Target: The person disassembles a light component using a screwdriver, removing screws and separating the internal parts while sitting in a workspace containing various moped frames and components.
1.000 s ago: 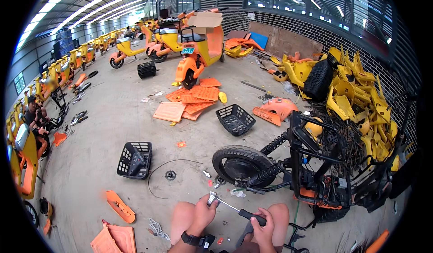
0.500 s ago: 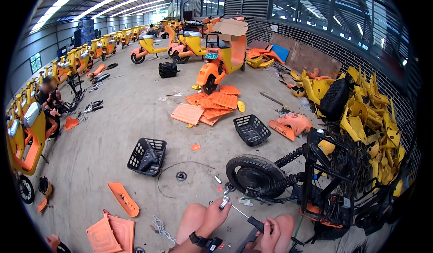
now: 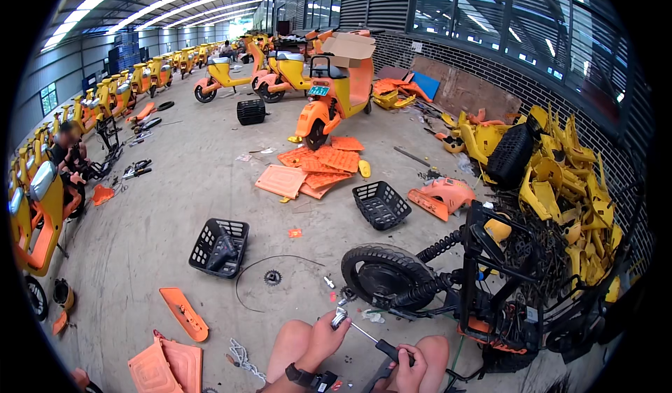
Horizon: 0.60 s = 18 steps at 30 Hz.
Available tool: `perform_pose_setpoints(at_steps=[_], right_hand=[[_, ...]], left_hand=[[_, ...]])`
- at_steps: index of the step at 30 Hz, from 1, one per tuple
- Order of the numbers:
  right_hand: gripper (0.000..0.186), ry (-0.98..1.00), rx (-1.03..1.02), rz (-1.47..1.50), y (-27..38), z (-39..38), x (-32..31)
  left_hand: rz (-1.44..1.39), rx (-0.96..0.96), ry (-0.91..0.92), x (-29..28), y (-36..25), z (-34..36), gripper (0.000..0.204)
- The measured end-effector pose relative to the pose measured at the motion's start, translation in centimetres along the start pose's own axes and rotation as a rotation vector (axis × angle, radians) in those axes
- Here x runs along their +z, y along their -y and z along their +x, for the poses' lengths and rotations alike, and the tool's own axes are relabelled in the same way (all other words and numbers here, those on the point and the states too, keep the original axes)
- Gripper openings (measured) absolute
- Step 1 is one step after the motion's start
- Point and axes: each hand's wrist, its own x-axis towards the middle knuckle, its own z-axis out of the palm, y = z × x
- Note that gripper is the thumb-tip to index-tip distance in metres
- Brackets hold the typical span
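scooter workshop; rows of scooters (image 3: pixel 140 78), stripped panels (image 3: pixel 315 169)

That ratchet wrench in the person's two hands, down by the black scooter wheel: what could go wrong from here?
1. The ratchet wrench is held at both ends: left hand at the socket head, right hand on the black handle. If it slips, knuckles could strike the rear wheel or the stripped frame.
2. Small loose parts, such as the sprocket and a cable, lie on the floor close by; they might be knelt on or lost.
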Motion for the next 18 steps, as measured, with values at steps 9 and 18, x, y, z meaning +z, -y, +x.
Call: perform_pose_setpoints(at_steps=[9,18], right_hand=[[0.024,0.011,0.01,0.023,0.1,0.0,-0.2],[0.03,0.0,-0.025,-0.046,-1.0,0.3,-0.3]], left_hand=[[-0.104,-0.075,0.048,-0.2,-0.5,0.2,0.026],[-0.224,-0.083,0.026,-0.2,-0.9,0.1,0.024]])
